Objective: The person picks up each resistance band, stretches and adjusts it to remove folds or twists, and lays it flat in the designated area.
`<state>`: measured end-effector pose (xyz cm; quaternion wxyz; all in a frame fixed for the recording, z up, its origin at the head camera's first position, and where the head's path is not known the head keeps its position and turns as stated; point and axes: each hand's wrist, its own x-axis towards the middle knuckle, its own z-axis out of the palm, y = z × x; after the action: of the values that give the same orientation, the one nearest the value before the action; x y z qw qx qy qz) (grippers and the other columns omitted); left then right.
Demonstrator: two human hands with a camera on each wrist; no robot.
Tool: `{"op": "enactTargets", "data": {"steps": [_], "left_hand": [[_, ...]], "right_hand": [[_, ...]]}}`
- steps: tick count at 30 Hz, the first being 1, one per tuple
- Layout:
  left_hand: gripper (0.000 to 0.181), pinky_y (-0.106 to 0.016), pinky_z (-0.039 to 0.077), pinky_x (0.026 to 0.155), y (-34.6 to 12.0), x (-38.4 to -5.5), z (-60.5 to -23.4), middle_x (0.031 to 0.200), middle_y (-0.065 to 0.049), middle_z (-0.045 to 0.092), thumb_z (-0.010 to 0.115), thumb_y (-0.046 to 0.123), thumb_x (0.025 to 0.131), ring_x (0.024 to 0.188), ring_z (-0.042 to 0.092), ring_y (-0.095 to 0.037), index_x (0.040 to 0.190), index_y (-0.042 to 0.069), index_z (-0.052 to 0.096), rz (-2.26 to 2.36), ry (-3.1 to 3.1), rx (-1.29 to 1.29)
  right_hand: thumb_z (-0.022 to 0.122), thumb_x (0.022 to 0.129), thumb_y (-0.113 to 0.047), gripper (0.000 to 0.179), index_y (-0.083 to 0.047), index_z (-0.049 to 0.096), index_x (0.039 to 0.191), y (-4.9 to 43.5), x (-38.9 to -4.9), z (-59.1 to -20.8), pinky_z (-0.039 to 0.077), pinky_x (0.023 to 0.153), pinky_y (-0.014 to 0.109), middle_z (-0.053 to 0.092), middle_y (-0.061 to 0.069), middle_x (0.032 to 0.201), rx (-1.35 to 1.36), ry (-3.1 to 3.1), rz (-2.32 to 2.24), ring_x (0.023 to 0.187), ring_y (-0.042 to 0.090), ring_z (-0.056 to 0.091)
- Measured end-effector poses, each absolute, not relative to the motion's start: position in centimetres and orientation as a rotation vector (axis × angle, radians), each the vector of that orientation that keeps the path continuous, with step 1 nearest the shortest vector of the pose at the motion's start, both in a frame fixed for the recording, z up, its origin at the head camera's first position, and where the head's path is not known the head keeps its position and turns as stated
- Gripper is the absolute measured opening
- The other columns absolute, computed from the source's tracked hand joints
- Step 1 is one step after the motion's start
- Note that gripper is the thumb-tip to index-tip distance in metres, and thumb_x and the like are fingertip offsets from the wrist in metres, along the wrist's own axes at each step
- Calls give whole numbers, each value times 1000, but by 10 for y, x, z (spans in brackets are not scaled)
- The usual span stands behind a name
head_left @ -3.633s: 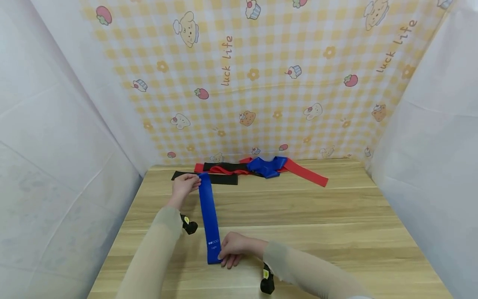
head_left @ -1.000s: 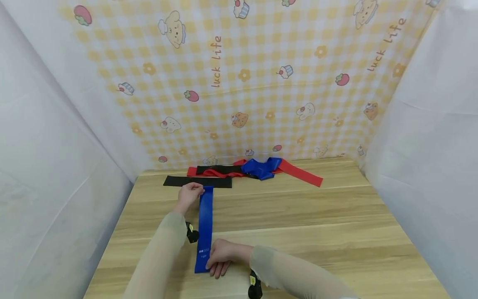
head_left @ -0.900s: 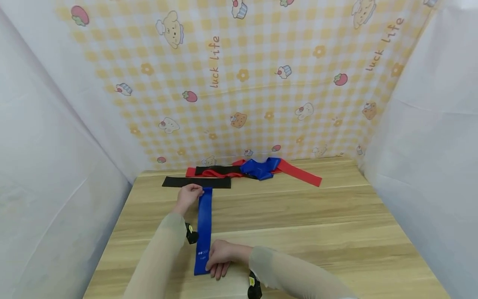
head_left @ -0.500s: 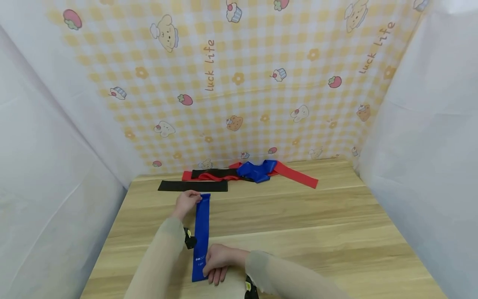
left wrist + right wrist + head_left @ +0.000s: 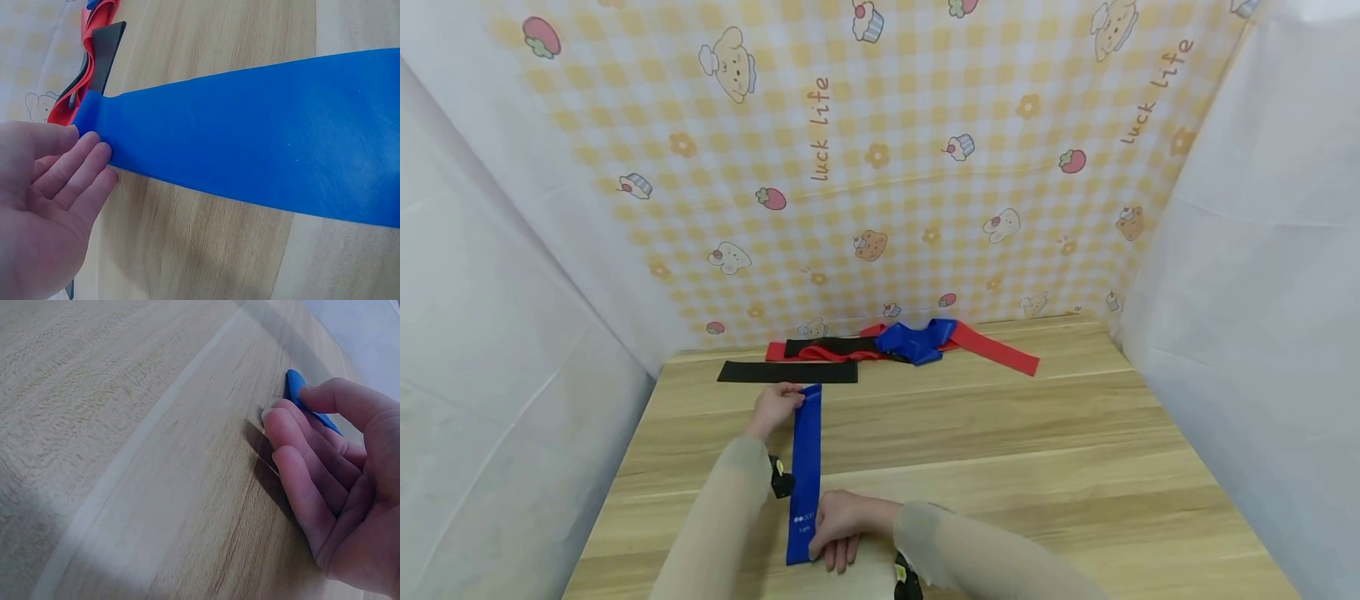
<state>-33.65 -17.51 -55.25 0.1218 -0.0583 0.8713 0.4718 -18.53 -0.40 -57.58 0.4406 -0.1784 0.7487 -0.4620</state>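
A flat blue resistance band (image 5: 806, 467), printed with "Light" and a row of small circles near its close end, stretches lengthwise away from me over the wooden table. At its far end my left hand (image 5: 775, 408) pinches the band's edge between thumb and fingers; the left wrist view shows that end curling up at the fingertips. My right hand (image 5: 842, 527) pinches the near end by its right corner. In the right wrist view, only a sliver of the blue band (image 5: 295, 381) shows beyond the thumb.
A black band (image 5: 787, 372) lies flat just beyond my left hand. Behind it, against the patterned cloth (image 5: 880, 167), is a heap of red (image 5: 996, 348), black and crumpled blue (image 5: 915, 342) bands. White sheets (image 5: 497, 333) wall both sides of the table (image 5: 1000, 433).
The blue band and both hands have come nearer to me, so the band's far end is now clear of the black band. Both hands keep their hold. The view has shifted slightly.
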Motion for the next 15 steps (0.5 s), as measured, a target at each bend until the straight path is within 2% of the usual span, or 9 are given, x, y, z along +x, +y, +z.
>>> {"op": "enactTargets", "data": {"steps": [15], "left_hand": [[41,-45,47,91,-175,-337,-550,123,-23,59,54,15,98,107,57,-32,135,-3,50,1312,2516,-132]], "right_hand": [[70,83,-7,22,0,69,63,-2,-185,-571,46,35,24,65,14,56,-493,1847,-1114,39,13,57]]}}
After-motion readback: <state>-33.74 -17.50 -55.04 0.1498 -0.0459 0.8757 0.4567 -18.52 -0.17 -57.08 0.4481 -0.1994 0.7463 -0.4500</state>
